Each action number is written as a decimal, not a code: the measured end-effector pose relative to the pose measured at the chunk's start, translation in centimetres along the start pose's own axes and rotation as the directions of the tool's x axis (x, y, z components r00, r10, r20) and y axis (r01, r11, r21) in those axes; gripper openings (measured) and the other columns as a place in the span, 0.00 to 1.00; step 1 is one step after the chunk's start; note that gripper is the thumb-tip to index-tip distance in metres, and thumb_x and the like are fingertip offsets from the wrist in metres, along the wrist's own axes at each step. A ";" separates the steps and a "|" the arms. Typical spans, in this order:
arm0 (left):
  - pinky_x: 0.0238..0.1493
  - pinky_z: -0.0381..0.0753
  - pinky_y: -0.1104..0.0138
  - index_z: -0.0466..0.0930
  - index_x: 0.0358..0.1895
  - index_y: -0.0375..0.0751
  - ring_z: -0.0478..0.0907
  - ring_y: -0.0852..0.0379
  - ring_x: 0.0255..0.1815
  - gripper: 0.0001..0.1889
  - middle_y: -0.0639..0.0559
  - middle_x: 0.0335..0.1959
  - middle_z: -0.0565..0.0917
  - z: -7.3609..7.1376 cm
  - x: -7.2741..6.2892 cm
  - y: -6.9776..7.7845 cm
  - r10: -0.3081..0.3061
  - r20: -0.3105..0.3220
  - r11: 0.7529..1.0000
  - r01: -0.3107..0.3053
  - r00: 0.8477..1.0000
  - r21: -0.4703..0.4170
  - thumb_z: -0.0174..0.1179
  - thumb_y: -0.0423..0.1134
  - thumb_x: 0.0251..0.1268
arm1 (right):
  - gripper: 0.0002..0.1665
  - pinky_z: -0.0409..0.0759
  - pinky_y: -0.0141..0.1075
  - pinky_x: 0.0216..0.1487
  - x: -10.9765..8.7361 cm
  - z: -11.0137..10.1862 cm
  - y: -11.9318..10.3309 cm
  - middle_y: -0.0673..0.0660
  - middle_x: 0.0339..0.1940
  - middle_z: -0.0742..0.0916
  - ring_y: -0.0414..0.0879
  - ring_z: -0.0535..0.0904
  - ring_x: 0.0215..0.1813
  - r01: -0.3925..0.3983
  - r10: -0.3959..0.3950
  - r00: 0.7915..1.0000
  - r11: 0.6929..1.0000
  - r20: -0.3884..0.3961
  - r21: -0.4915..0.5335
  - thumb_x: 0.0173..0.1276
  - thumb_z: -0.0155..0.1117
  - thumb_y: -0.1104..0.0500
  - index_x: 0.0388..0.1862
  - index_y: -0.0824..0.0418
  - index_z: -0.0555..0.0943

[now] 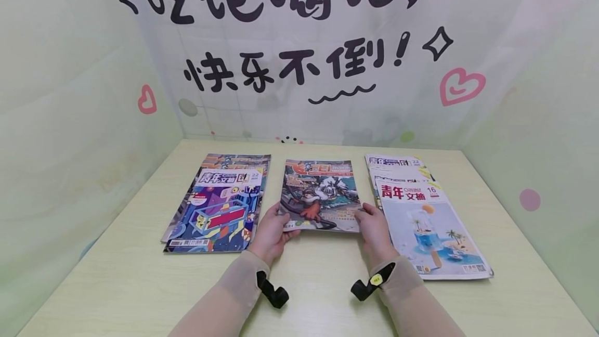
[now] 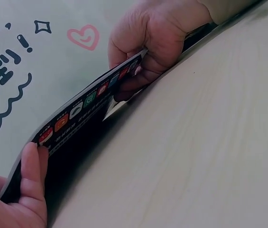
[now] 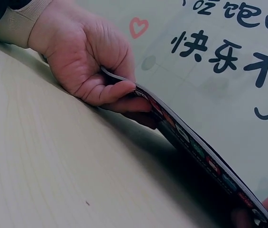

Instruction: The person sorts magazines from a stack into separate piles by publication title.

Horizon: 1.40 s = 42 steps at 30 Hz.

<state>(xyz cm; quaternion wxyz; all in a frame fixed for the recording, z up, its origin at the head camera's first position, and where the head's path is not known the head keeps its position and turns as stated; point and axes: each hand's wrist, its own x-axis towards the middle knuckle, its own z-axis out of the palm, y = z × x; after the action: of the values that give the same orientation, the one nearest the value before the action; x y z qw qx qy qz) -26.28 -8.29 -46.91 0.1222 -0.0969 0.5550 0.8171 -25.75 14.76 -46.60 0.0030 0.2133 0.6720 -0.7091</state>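
Both hands hold one magazine (image 1: 320, 194) with a dark, colourful comic-style cover, at the middle of the table. My left hand (image 1: 272, 233) grips its lower left corner, thumb on top and fingers beneath. At the lower right corner my right hand (image 1: 374, 228) pinches it the same way. In the left wrist view the near edge of the magazine (image 2: 84, 102) is raised over the tabletop, its dark underside with a row of coloured icons showing. The right wrist view shows fingers (image 3: 124, 102) curled under that edge.
To the left lies a stack of overlapping magazines (image 1: 215, 217), a purple one on top. On the right is another stack (image 1: 430, 233), topped by a pale cover with an ice lolly. A printed cloth backdrop (image 1: 299, 113) rises behind the table (image 1: 309, 285).
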 end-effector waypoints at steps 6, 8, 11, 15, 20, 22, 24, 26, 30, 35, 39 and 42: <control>0.31 0.81 0.65 0.52 0.75 0.40 0.80 0.55 0.39 0.27 0.38 0.62 0.72 0.0 0.1 0.0 0.004 -0.001 1.000 -0.004 1.000 -0.016 0.39 0.30 0.75 | 0.31 0.62 0.47 0.70 0.0 0.0 0.1 0.68 0.70 0.67 0.57 0.63 0.69 -0.002 0.002 1.000 1.000 0.010 0.014 0.72 0.49 0.64 0.72 0.70 0.60; 0.31 0.81 0.65 0.52 0.75 0.41 0.80 0.55 0.39 0.27 0.38 0.62 0.73 0.0 0.1 0.0 0.001 -0.002 1.000 -0.001 1.000 -0.018 0.39 0.30 0.75 | 0.30 0.62 0.47 0.70 0.0 0.0 0.1 0.69 0.70 0.67 0.57 0.64 0.68 -0.007 0.007 1.000 1.000 0.013 0.012 0.72 0.49 0.63 0.72 0.70 0.61; 0.32 0.81 0.65 0.52 0.75 0.41 0.80 0.54 0.40 0.27 0.39 0.62 0.73 0.0 0.1 0.0 -0.007 -0.005 1.000 0.007 1.000 -0.012 0.39 0.30 0.75 | 0.30 0.62 0.48 0.70 0.0 0.0 0.1 0.68 0.69 0.68 0.57 0.64 0.68 -0.021 0.021 1.000 1.000 0.017 0.005 0.72 0.48 0.63 0.72 0.69 0.61; 0.33 0.81 0.65 0.52 0.75 0.43 0.80 0.54 0.41 0.27 0.39 0.62 0.73 -0.1 0.0 0.1 -0.013 -0.007 1.000 0.014 1.000 0.014 0.40 0.31 0.75 | 0.30 0.62 0.47 0.70 0.0 0.0 0.1 0.67 0.70 0.68 0.56 0.64 0.69 -0.026 0.026 0.999 1.000 0.024 0.003 0.73 0.48 0.63 0.72 0.68 0.61; 0.33 0.81 0.63 0.52 0.75 0.43 0.80 0.53 0.42 0.26 0.40 0.61 0.74 -0.1 -0.1 0.1 0.007 -0.001 0.998 -0.007 1.000 0.059 0.40 0.32 0.76 | 0.30 0.62 0.48 0.70 0.0 -0.1 0.1 0.66 0.71 0.67 0.56 0.63 0.70 -0.034 0.034 0.999 0.999 0.031 -0.006 0.73 0.48 0.63 0.73 0.67 0.61; 0.32 0.81 0.64 0.51 0.75 0.41 0.81 0.53 0.42 0.27 0.38 0.61 0.75 -0.1 -0.1 0.1 0.028 0.013 0.997 -0.029 1.000 0.074 0.39 0.31 0.76 | 0.30 0.61 0.48 0.70 0.0 -0.1 0.1 0.66 0.71 0.66 0.56 0.63 0.70 -0.035 0.036 0.999 0.999 0.031 -0.010 0.73 0.48 0.63 0.73 0.67 0.61; 0.31 0.81 0.64 0.51 0.75 0.39 0.81 0.52 0.42 0.27 0.36 0.61 0.75 -0.1 -0.1 0.1 0.051 0.022 0.994 -0.053 0.998 0.097 0.39 0.31 0.75 | 0.30 0.62 0.48 0.70 0.0 -0.1 0.2 0.66 0.71 0.67 0.56 0.63 0.70 -0.027 0.027 0.999 1.000 0.031 -0.012 0.72 0.48 0.64 0.73 0.67 0.61; 0.33 0.80 0.64 0.51 0.74 0.36 0.81 0.50 0.45 0.27 0.35 0.61 0.74 0.0 -0.1 0.1 0.073 0.014 0.988 -0.075 0.997 0.135 0.39 0.30 0.75 | 0.30 0.63 0.48 0.69 0.0 -0.1 0.2 0.67 0.71 0.67 0.57 0.64 0.69 -0.015 0.015 0.999 1.000 0.032 -0.005 0.72 0.47 0.65 0.73 0.68 0.60; 0.58 0.75 0.58 0.52 0.74 0.33 0.71 0.45 0.62 0.27 0.38 0.68 0.66 0.1 0.0 0.2 0.093 -0.034 0.966 -0.081 0.995 0.246 0.41 0.32 0.74 | 0.32 0.68 0.47 0.66 -0.1 0.0 0.4 0.68 0.70 0.67 0.58 0.67 0.67 0.014 -0.014 0.999 1.000 0.041 0.001 0.71 0.47 0.66 0.73 0.68 0.59; 0.72 0.54 0.52 0.51 0.75 0.33 0.52 0.42 0.74 0.28 0.39 0.75 0.55 0.2 -0.1 0.3 0.110 -0.073 0.932 -0.077 0.991 0.353 0.43 0.34 0.74 | 0.33 0.68 0.48 0.66 -0.2 0.0 0.3 0.68 0.71 0.66 0.59 0.66 0.68 0.033 -0.032 0.998 0.999 0.053 -0.018 0.71 0.47 0.67 0.74 0.67 0.58; 0.73 0.49 0.52 0.48 0.76 0.35 0.45 0.42 0.76 0.30 0.39 0.76 0.50 0.1 -0.1 0.4 0.125 -0.092 0.914 -0.078 0.988 0.398 0.43 0.34 0.74 | 0.33 0.66 0.49 0.68 -0.4 0.0 0.1 0.68 0.72 0.65 0.59 0.64 0.69 0.025 -0.023 0.998 0.999 0.060 -0.030 0.71 0.47 0.67 0.75 0.67 0.57; 0.73 0.49 0.52 0.48 0.76 0.37 0.45 0.42 0.76 0.31 0.40 0.77 0.49 0.1 0.0 0.4 0.129 -0.100 0.904 -0.076 0.987 0.421 0.44 0.34 0.73 | 0.33 0.62 0.49 0.70 -0.4 0.0 0.0 0.66 0.73 0.65 0.58 0.60 0.72 0.007 -0.004 0.998 0.999 0.056 -0.053 0.71 0.47 0.64 0.74 0.66 0.58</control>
<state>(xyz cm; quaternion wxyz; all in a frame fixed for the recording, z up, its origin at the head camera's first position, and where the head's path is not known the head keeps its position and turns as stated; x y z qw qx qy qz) -26.39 -8.37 -46.50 0.0617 -0.0903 0.7272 0.6777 -25.38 14.63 -46.50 0.0254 0.1915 0.6909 -0.6967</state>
